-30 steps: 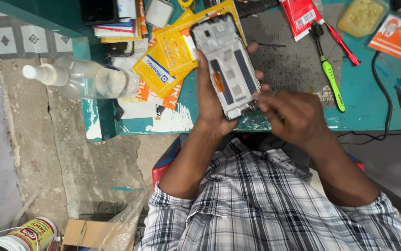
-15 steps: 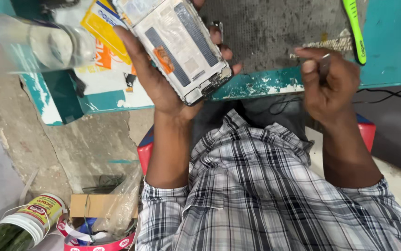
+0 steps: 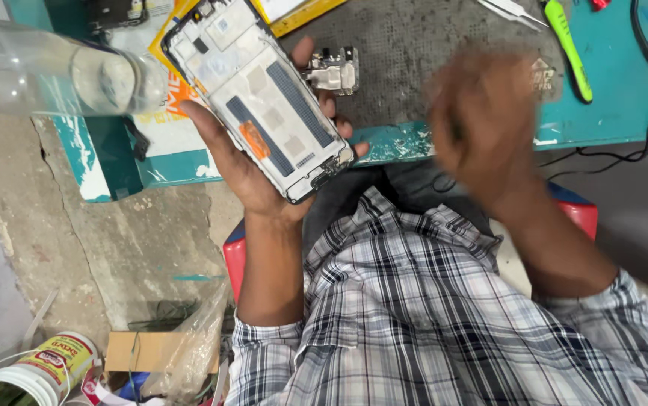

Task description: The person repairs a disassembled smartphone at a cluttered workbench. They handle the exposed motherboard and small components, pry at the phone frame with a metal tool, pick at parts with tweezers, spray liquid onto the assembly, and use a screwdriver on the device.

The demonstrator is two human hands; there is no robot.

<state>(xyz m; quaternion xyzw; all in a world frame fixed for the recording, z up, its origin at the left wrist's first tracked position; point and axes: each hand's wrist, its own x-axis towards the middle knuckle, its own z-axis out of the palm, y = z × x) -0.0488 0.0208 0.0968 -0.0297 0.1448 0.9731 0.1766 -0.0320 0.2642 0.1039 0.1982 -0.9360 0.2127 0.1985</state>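
The left hand (image 3: 252, 169) cradles one opened phone frame (image 3: 258, 96) from beneath, fingers (image 3: 322, 98) curled over its far long side, thumb along the near side; the frame lies tilted, its bare white inside with a small orange tab facing up. Just beyond those fingertips, one small metal part (image 3: 333, 74) sits on the dark mat (image 3: 414, 45). Under the frame's upper end lie yellow and orange flat packets (image 3: 177, 86), past the thumb. One clear plastic bottle (image 3: 53, 71) lies further out on that side. The right hand (image 3: 485, 124) is blurred over the teal table edge (image 3: 406, 143); I cannot tell whether its fingers are closed. Beyond it lies one green-handled tool (image 3: 568, 45). Open mat lies between the hands.
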